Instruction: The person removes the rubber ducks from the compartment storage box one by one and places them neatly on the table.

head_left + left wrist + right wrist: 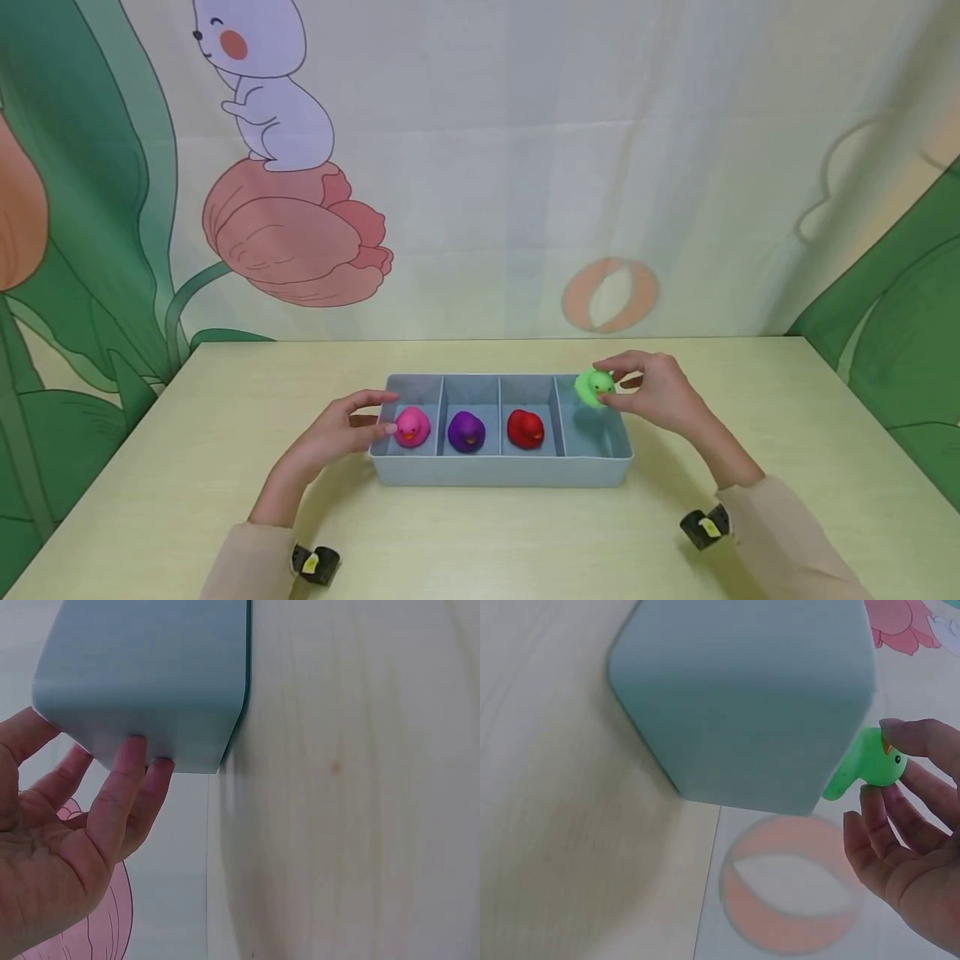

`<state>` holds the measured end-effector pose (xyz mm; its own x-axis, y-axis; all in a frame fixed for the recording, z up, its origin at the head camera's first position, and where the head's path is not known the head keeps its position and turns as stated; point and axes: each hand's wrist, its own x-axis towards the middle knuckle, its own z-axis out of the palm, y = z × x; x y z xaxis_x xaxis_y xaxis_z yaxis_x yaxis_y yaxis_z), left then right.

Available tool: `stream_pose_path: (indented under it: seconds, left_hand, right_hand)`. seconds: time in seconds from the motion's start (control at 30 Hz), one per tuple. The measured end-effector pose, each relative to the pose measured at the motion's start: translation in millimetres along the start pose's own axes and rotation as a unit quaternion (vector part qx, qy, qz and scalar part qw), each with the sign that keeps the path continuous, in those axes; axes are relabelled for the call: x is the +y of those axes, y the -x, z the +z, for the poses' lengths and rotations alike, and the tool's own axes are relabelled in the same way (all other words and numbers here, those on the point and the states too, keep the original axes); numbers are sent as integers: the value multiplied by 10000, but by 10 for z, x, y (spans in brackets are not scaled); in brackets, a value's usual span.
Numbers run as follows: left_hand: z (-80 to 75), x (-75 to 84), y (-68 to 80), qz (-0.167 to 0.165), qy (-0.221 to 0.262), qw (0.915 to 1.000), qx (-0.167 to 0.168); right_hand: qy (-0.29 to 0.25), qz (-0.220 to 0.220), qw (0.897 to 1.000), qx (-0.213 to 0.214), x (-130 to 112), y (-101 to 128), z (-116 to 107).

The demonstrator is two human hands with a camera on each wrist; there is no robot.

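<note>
A blue-grey tray [502, 472] with several compartments in a row stands on the table. My right hand [658, 393] pinches a green rubber duck [595, 387] by its head, between thumb and fingers. That duck is held over the far right compartment, and in the right wrist view its body is partly hidden behind the tray's end wall [742, 742]. My left hand [341, 433] grips the tray's left end, thumb and a finger over the rim, other fingers against the outer wall [150, 724]. Beside the thumb sits a pink duck [412, 427] in the leftmost compartment.
A purple duck [467, 432] and a red duck [526, 429] lie in the two middle compartments. The pale wooden table [480, 542] ends at a printed curtain [480, 208] behind the tray. Both wrists carry small black cameras.
</note>
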<state>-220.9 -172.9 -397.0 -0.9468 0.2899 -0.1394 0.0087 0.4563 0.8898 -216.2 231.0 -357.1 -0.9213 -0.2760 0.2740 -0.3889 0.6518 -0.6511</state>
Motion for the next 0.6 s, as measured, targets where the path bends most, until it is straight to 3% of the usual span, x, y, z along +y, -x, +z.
stream_pose_path:
  seconds: [0.33,0.6]
  left_hand:
    - [8,-4,-4,-2,-3,10000,8]
    - [5,8,16,-13,79,10000,-1]
  right_hand:
    - [-483,500,9958,602,87,-79,-166]
    - [-640,802,9913,823,271,-128,-186]
